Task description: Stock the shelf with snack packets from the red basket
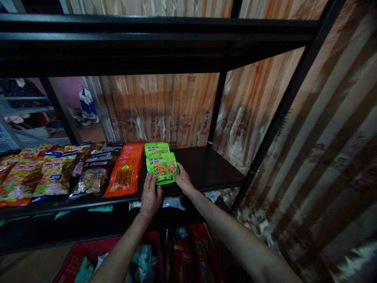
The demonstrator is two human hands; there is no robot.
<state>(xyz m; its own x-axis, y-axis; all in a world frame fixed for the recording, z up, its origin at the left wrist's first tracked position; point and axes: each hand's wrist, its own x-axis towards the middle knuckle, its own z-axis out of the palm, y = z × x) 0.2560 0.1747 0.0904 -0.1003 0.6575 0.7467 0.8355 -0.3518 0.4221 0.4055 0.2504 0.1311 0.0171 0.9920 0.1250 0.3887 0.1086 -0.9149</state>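
A bright green snack bag (161, 166) with a food picture lies on the black shelf, overlapping another green snack bag (156, 147) behind it. My right hand (183, 179) grips the front bag at its right edge; some of the fingers are hidden there. At the bag's lower left corner, my left hand (151, 197) rests its fingertips, with the fingers stretched and the thumb apart. Just left of the green bags runs a row of orange snack bags (123, 175).
Dark snack bags (93, 173) and noodle-snack bags (54, 177) fill the shelf's left side. An upper shelf (153, 47) hangs overhead, and a black post (282, 118) stands at right. Below are a red basket (85, 248) holding teal packets and some red bags (188, 253). Curtains (165, 106) hang behind.
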